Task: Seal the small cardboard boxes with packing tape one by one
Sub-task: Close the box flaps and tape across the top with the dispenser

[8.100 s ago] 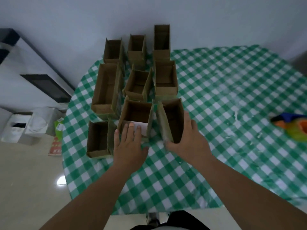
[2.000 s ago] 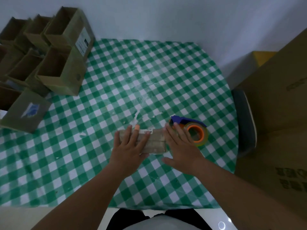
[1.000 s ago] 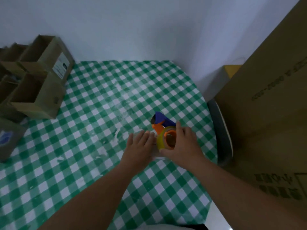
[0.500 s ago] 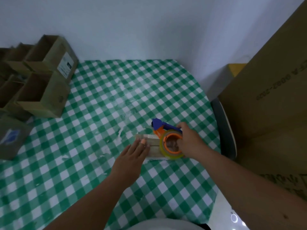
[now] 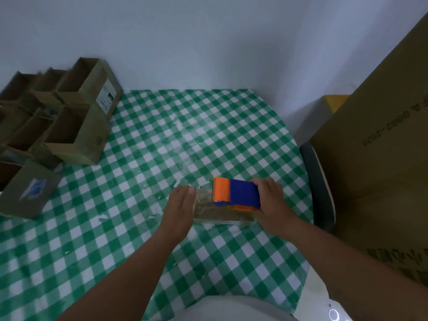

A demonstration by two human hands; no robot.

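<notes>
A small closed cardboard box (image 5: 216, 213) lies flat on the green checked tablecloth (image 5: 139, 181), right in front of me. My left hand (image 5: 181, 205) presses against its left end with the fingers straight. My right hand (image 5: 271, 205) grips an orange and blue tape dispenser (image 5: 236, 193) that rests on top of the box, its orange end pointing left. Most of the box's top is hidden under the dispenser and my hands.
Several open small cardboard boxes (image 5: 69, 126) cluster at the table's far left, and one closed box (image 5: 27, 191) stands in front of them. A large cardboard carton (image 5: 379, 158) fills the right side, beside a dark chair edge (image 5: 317, 181). A wall runs behind.
My right hand has turned the dispenser from standing on its side to flat on the box top. My left hand has slid from the box's top to its left end.
</notes>
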